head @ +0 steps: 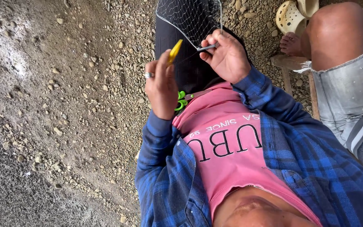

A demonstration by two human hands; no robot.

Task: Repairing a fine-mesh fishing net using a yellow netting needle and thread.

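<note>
My left hand [161,86], with a ring on one finger, is raised over my lap and pinches a small yellow netting needle [175,51] that points up. My right hand [227,56] grips the thin metal rim of a wire-framed net [192,21] with fine mesh, which lies over my black-trousered leg [183,59]. The two hands are a short way apart, with the needle near the edge of the net. Green scissor handles [181,101] stick out at the hem of my pink shirt, just below my left hand.
Gravel and packed earth [64,105] cover the ground to the left. Another person sits on the right, with a bare knee [337,33], grey denim shorts and a bare foot [290,44] near cream sandals [290,17] and a wooden bench [295,67].
</note>
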